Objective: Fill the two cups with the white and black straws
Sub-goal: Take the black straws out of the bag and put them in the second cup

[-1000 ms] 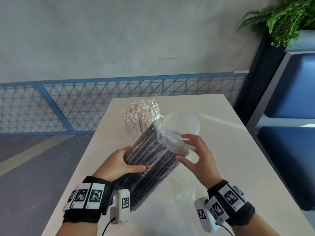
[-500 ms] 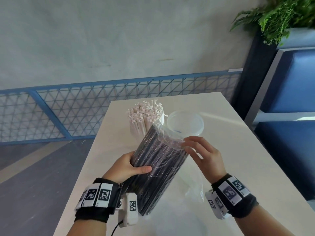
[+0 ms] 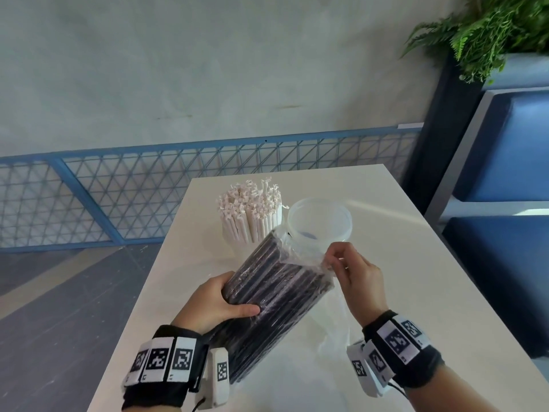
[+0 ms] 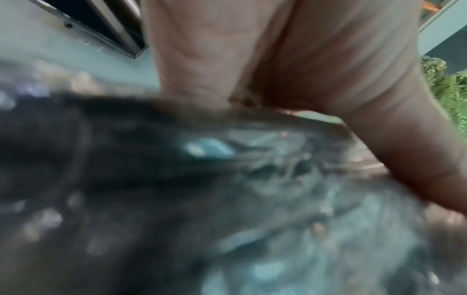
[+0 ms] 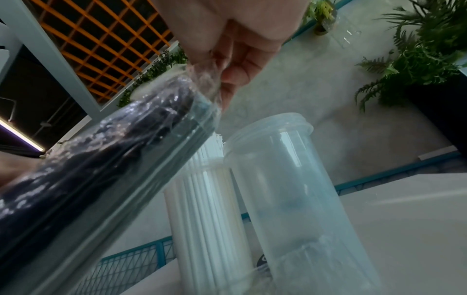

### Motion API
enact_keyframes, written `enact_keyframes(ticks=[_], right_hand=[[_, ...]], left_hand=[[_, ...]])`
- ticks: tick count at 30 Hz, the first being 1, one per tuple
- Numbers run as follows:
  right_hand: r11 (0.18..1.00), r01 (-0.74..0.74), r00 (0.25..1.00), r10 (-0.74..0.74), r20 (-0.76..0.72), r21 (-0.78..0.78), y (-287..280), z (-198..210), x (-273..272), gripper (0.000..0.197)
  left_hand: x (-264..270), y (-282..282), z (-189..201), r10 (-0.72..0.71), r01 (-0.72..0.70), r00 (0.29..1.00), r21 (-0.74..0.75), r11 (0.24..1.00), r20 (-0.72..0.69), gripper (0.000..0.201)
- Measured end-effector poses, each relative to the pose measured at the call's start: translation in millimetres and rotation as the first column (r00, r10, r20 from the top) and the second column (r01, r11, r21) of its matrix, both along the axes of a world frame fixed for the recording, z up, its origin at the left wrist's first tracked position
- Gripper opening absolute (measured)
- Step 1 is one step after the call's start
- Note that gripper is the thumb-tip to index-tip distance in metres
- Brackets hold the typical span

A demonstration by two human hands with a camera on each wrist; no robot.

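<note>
A bundle of black straws (image 3: pixel 276 301) in a clear plastic bag leans tilted over the table, its top toward the cups. My left hand (image 3: pixel 214 301) grips the bundle around its middle; the left wrist view shows the black straws (image 4: pixel 177 199) blurred under the palm. My right hand (image 3: pixel 344 269) pinches the loose bag plastic (image 5: pixel 207 83) at the bundle's upper end. Behind stands a translucent empty cup (image 3: pixel 320 221), also the empty cup (image 5: pixel 290 179). Left of it, a cup is packed with white straws (image 3: pixel 252 212), the white straws (image 5: pixel 207 209) upright.
The white table (image 3: pixel 416 292) ends in edges on the left and right. A crumpled clear bag (image 3: pixel 332 325) lies under my right wrist. A blue mesh railing (image 3: pixel 118 197) runs behind, a potted fern (image 3: pixel 490 31) and blue seating (image 3: pixel 511 233) stand at the right.
My right hand rose from the bundle's side to its upper end and closed its fingers on the bag plastic. The bundle stands a little steeper in my left hand.
</note>
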State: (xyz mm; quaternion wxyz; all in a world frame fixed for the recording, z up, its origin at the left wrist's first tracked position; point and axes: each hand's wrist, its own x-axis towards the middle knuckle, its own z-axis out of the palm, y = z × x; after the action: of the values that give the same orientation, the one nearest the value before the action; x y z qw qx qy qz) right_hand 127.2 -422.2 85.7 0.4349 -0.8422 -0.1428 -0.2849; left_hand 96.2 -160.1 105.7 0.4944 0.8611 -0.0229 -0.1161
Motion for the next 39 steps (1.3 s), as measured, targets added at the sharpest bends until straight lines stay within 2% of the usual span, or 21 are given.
enact_keyframes(ticks=[3,6,7,8,10,11,13,15,17,20,22,24,26,28,31,34,36,37,39], right_hand=[[0.990,-0.059,0.990,0.074,-0.118,0.128,-7.1,1.0,4.0,0.007],[0.986,-0.156,0.984,0.160,-0.081,0.060,-10.8,6.8,-1.8,0.034],[0.988,-0.149,0.986,0.151,-0.077,0.036,-10.3,9.3,-2.4,0.032],[0.990,-0.126,0.988,0.130,-0.086,0.058,-10.7,9.6,-0.8,0.021],[0.964,-0.033,0.979,0.084,-0.187,0.262,-13.0,11.5,7.5,0.015],[0.914,0.026,0.960,0.089,-0.264,0.406,-14.3,12.8,11.9,0.014],[0.839,0.137,0.938,0.060,-0.340,0.526,-17.5,13.2,17.2,0.009],[0.856,0.202,0.957,-0.069,-0.282,0.475,-17.9,18.1,13.1,0.021],[0.888,0.184,0.983,-0.166,-0.080,0.422,-17.9,30.7,0.9,0.026],[0.941,0.012,0.981,-0.076,0.176,0.338,-19.0,48.5,-14.0,0.011],[0.979,-0.035,0.980,-0.005,0.198,0.202,-19.3,51.5,-15.4,0.015],[0.991,-0.044,0.989,0.025,0.147,0.125,-19.9,49.8,-11.6,0.022],[0.992,-0.091,0.993,0.082,0.089,0.092,-21.0,46.6,-6.3,0.021],[0.978,-0.205,0.979,0.205,-0.006,0.046,-22.6,42.7,-1.1,0.021],[0.927,-0.373,0.916,0.361,-0.174,-0.036,-21.6,43.1,2.3,0.023],[0.899,-0.438,0.861,0.422,-0.283,0.005,-20.6,48.2,8.8,0.030],[0.905,-0.425,0.855,0.410,-0.318,0.027,-20.0,48.0,14.6,0.028],[0.908,-0.415,0.845,0.410,-0.342,0.064,-20.0,46.4,17.4,0.024],[0.901,-0.363,0.783,0.433,-0.446,0.238,-20.6,41.2,21.3,0.022]], left_hand=[[-0.4,-1.7,1.5,0.006,-0.006,1.000,0.017,1.000,0.013,0.082],[-1.1,-7.5,3.8,0.019,-0.020,0.999,0.051,0.999,0.031,0.083],[-1.4,-9.2,5.2,0.019,-0.021,0.999,0.064,0.998,0.037,0.082],[-1.7,-10.3,6.9,0.021,-0.024,0.999,0.080,0.996,0.043,0.079],[-1.5,-10.5,11.0,0.019,-0.025,0.998,0.110,0.994,0.054,0.074],[-2.0,-10.5,12.8,0.009,-0.016,0.998,0.122,0.992,0.058,0.073],[-4.0,-13.0,16.4,-0.007,-0.006,0.996,0.156,0.988,0.084,0.072],[-4.8,-19.7,20.3,0.014,-0.034,0.991,0.152,0.988,0.131,0.066],[-3.7,-28.5,24.1,0.049,-0.069,0.981,0.104,0.992,0.187,0.059],[0.3,-41.5,29.0,0.066,-0.082,0.966,0.054,0.995,0.250,0.057],[3.5,-46.0,26.7,0.054,-0.066,0.963,0.037,0.997,0.266,0.061],[5.7,-44.3,19.3,0.064,-0.072,0.963,0.020,0.997,0.260,0.063],[6.0,-39.0,8.1,0.053,-0.062,0.971,0.033,0.998,0.234,0.061],[4.2,-35.3,-5.4,0.027,-0.040,0.978,0.055,0.998,0.207,0.059],[4.1,-33.4,-23.3,0.022,-0.039,0.979,0.077,0.996,0.203,0.056],[9.8,-33.0,-31.4,0.007,-0.032,0.979,0.121,0.992,0.205,0.059],[13.6,-32.9,-34.1,-0.002,-0.027,0.979,0.134,0.991,0.206,0.061],[14.6,-32.7,-35.3,0.004,-0.031,0.979,0.130,0.991,0.203,0.061],[15.1,-32.8,-38.5,0.015,-0.037,0.981,0.113,0.993,0.191,0.060]])
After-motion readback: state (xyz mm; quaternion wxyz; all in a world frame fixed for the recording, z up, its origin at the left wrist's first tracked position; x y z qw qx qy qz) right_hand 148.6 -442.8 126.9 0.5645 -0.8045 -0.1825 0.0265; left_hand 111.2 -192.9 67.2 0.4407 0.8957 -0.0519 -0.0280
